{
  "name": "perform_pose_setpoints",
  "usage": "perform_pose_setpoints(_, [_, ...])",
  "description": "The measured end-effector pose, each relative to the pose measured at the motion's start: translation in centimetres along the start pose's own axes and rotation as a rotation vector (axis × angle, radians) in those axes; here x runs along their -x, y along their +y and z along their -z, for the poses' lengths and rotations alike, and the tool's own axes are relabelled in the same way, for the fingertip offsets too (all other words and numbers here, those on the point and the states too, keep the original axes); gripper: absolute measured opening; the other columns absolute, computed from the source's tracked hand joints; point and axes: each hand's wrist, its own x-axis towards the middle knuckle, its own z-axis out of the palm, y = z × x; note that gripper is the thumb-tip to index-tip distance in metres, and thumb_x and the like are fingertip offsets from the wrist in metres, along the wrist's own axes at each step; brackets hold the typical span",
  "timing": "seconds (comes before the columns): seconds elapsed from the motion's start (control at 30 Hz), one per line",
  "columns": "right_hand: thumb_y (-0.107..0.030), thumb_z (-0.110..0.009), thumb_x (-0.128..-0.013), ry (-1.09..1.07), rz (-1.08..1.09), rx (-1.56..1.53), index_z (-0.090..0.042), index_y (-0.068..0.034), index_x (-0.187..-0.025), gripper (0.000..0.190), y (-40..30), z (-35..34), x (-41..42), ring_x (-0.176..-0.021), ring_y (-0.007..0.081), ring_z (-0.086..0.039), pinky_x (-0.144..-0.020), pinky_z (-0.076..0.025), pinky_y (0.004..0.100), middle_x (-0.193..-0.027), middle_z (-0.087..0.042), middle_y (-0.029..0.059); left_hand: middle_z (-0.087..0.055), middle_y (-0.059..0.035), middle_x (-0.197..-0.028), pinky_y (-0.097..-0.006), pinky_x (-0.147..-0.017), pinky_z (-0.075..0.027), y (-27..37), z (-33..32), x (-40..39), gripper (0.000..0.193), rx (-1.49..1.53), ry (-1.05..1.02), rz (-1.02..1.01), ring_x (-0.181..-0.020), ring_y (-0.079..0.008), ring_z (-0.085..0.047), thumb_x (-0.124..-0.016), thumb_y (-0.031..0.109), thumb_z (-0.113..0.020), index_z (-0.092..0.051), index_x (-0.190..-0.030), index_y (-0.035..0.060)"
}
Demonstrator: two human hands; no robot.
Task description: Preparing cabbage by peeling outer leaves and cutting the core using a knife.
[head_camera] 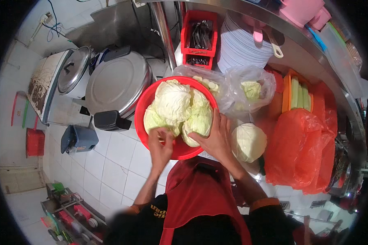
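Several pale green cabbages (173,99) lie in a round red plastic basin (188,152) in front of me. My left hand (161,147) is over the basin's near left part, its fingers bent against the lower left cabbage; whether they pinch a leaf is hard to tell. My right hand (213,134) spreads over the basin's right rim, with its thumb against the right-hand cabbage. Another whole cabbage (249,142) sits to the right of the basin. Behind it, a clear plastic bag (265,87) holds a smaller piece of cabbage (251,90).
Red plastic bags (297,150) and an orange basket (286,92) of long pale green vegetables lie at right. Stacked plates (242,46) and red cutlery bins (214,33) stand behind. A large lidded pot (118,82) is at left, near a grey bin (86,139) on the floor.
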Motion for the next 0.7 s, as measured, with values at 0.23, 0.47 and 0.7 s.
perform_pose_setpoints(0.23, [-0.057, -0.083, -0.059, -0.162, -0.052, 0.087, -0.028, 0.004, -0.141, 0.117, 0.2, 0.1, -0.3, -0.123, 0.0398, -0.034, -0.103, -0.029, 0.0508, -0.134, -0.034, 0.0235, -0.059, -0.0092, -0.111, -0.0321, -0.091, -0.042, -0.1, -2.6, 0.7, 0.019, 0.484, -0.135, 0.41, -0.102, -0.0159, -0.054, -0.09, 0.01, -0.059, -0.058, -0.106, 0.0009])
perform_pose_setpoints(0.47, [-0.065, -0.082, -0.054, -0.095, -0.151, 0.108, -0.025, 0.002, -0.144, 0.126, -0.3, -2.1, -0.7, -0.138, 0.0427, -0.02, -0.112, -0.019, 0.0524, -0.151, -0.019, 0.0261, -0.059, -0.0079, -0.121, -0.0365, -0.1, -0.037, -2.9, -5.5, -1.7, 0.039, 0.957, -0.104, 1.021, -0.106, -0.0232, -0.054, -0.095, 0.021, -0.045, -0.05, -0.13, 0.005])
perform_pose_setpoints(0.7, [-0.051, -0.083, -0.059, 0.006, -0.085, 0.003, -0.022, 0.003, -0.145, 0.118, 0.1, -3.3, -1.2, -0.139, 0.043, -0.021, -0.112, -0.015, 0.057, -0.15, -0.021, 0.0272, -0.054, -0.0114, -0.135, -0.0426, -0.105, -0.04, 1.9, -7.8, -2.3, 0.052, 1.14, -0.158, 0.934, -0.125, -0.0247, -0.05, -0.102, 0.044, -0.034, -0.044, -0.138, 0.0076])
